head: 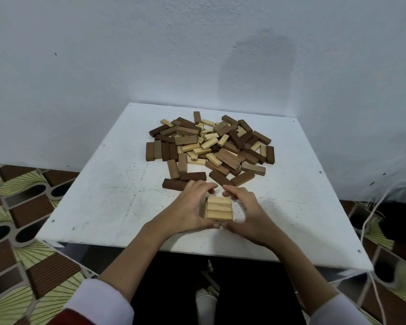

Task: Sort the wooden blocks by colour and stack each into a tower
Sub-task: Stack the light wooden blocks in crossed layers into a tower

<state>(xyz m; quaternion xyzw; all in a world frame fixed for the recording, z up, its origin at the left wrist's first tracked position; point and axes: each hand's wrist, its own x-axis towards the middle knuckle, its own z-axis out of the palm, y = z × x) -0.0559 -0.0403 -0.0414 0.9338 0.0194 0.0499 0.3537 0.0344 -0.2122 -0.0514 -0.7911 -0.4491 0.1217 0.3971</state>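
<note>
A small tower of light wooden blocks (219,208) stands near the front middle of the white table (99,202); its top layer is three pale blocks side by side. My left hand (190,207) cups its left side and my right hand (246,212) cups its right side, with fingers curved round the far edge and thumbs at the near edge. Behind them lies a mixed pile of loose blocks (211,144) in dark brown, mid brown and pale wood. A dark block (175,184) lies just beyond my left fingers.
The table stands against a white wall (197,55). Patterned floor tiles (21,207) show on the left. Thin white cords (370,216) hang by the table's right edge. Dark trousers and a white shoe show below the front edge.
</note>
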